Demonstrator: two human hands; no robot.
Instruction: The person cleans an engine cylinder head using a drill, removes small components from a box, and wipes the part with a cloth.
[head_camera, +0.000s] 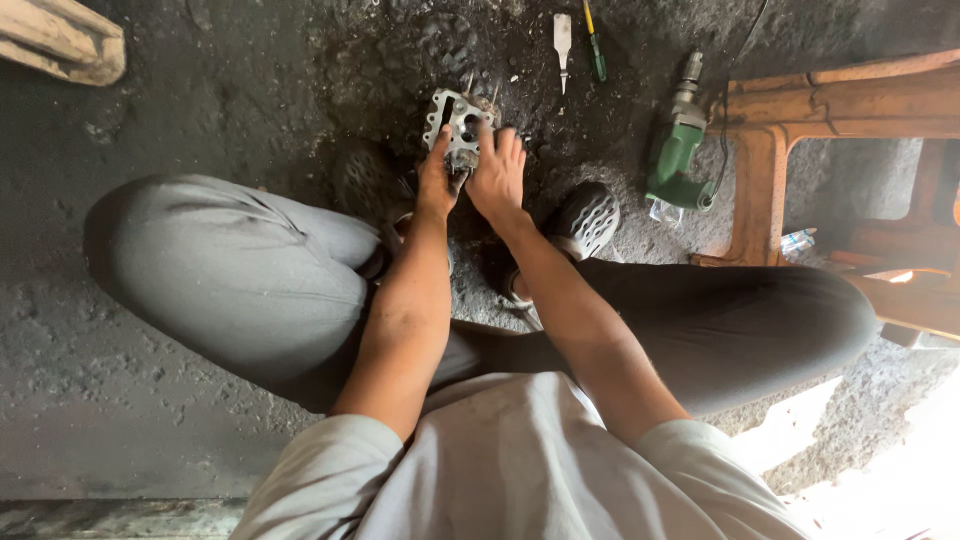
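Top centre of the frame, my left hand (437, 180) and right hand (497, 175) close their fingers on a perforated metal part (458, 125), seemingly resting on the dark ground (200, 110).

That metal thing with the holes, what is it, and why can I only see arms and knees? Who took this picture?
The picture comes from a camera worn on a person's head, looking straight down. That is why you see only their own arms, bent knees and shoes. They are squatting on a dark, rough floor.

Both hands are on a grey metal plate with round holes, some kind of machine part. The left hand grips its lower left edge and the right hand rests on its right side.

Lying nearby are a green electric drill, a green-handled screwdriver and a small pale tool. On the right stands an orange metal frame.
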